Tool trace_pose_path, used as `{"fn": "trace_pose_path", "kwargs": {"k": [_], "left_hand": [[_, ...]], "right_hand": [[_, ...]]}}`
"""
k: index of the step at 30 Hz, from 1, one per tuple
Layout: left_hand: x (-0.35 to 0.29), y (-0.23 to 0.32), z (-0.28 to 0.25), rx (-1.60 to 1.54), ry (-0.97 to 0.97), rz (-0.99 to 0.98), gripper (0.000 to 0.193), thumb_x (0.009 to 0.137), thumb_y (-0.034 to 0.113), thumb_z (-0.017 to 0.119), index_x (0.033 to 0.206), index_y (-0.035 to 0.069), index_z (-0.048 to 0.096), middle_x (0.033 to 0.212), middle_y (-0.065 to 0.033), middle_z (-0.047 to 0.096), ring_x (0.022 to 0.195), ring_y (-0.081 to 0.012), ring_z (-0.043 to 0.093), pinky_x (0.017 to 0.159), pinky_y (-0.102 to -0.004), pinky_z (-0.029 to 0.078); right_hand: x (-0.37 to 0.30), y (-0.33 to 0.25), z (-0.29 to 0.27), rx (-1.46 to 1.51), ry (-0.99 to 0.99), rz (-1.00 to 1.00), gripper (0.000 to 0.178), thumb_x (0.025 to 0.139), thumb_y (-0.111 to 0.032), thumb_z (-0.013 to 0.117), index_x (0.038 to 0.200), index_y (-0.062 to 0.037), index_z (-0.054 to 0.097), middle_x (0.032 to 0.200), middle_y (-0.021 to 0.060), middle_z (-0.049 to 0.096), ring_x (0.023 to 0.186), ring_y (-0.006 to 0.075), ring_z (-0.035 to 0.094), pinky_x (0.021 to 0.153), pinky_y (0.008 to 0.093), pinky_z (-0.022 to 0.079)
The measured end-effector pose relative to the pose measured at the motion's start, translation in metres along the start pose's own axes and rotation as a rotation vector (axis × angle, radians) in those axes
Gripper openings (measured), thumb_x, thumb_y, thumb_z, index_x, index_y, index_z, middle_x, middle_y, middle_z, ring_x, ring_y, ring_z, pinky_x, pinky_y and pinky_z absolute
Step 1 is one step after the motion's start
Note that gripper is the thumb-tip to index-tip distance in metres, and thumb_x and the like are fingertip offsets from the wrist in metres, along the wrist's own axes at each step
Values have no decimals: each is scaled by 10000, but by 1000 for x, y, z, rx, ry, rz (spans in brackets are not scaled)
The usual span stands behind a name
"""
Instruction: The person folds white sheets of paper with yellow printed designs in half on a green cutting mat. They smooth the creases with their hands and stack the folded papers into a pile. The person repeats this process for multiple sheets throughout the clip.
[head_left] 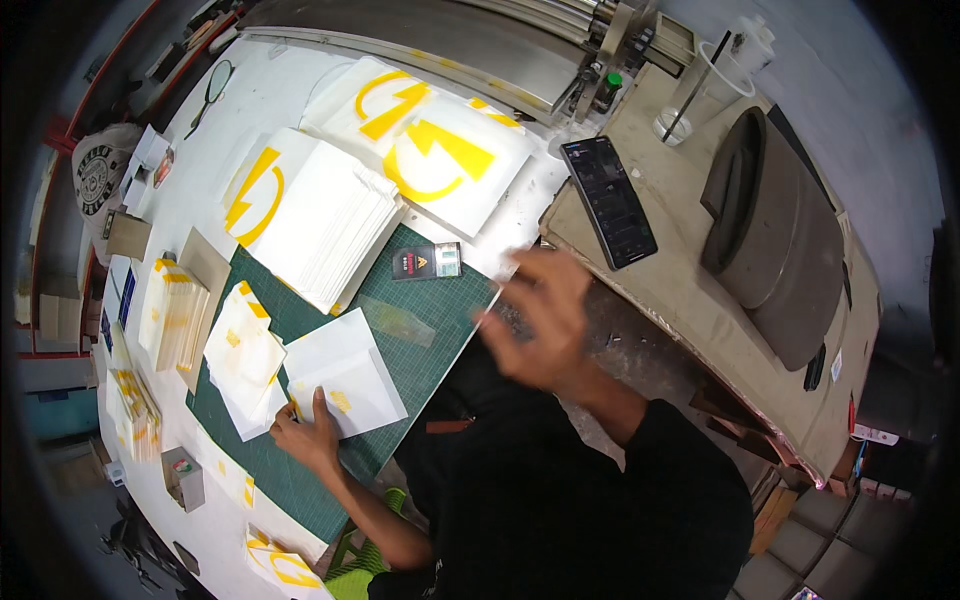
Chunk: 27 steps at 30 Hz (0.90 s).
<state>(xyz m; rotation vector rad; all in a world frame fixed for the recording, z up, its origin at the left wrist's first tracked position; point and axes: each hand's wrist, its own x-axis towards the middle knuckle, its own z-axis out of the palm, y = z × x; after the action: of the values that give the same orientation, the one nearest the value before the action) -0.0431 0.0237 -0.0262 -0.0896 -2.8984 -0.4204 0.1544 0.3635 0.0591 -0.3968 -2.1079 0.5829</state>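
A white folded paper envelope (362, 375) with a small yellow print lies on the green cutting mat (460, 310). My left hand (312, 432) is at its lower left corner, thumb on top and the other fingers curled at the edge. To its left is a small pile of similar white folded envelopes (243, 345) with yellow marks. My right hand (545, 320) is raised off the mat's right edge, smeared by motion. Its thumb and fingers are apart, and nothing shows between them. A clear piece of film or tape (400, 325) lies just above the envelope.
A thick stack of white printed sheets (318, 215) covers the mat's far side, with more yellow-printed sheets (440, 165) behind. A dark small pack (427, 261) lies beside it. Bundles of folded pieces (170, 315) stand left. A phone (608, 200) rests on the right-hand table.
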Motion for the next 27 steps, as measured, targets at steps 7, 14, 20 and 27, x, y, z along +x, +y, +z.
{"fn": "trace_pose_path", "kwargs": {"k": [7,14,20,27], "left_hand": [[2,9,-4,-58,-60,-33,590,780,448,891,1004,-55,680,981,-217,633,872,-360,619,781,-489,520],[4,8,-8,-366,-86,-142,487,738,284,950,981,-30,669,818,-53,590,682,-190,529,647,-344,485],[10,-7,-9,-278,-214,-139,623,743,337,942,1131,-47,641,879,-87,627,749,-203,575,705,-344,516],[-3,29,-17,-54,-117,-157,774,678,422,964,1196,-55,642,992,-178,692,914,-315,681,805,-412,562]], "right_hand": [[-38,-72,54,353,-198,31,322,830,-236,829,1057,-41,711,1284,145,623,1241,319,589,1130,574,319],[-60,-79,66,446,-305,66,289,894,-215,767,1091,-23,680,1256,154,600,1244,322,553,1141,586,306],[-67,-76,77,496,-330,111,285,894,-193,767,1099,-14,682,1232,158,612,1219,331,563,1113,557,343],[-60,-77,76,465,-308,83,295,856,-171,810,1085,-24,696,1216,134,643,1162,314,603,1047,502,408]]}}
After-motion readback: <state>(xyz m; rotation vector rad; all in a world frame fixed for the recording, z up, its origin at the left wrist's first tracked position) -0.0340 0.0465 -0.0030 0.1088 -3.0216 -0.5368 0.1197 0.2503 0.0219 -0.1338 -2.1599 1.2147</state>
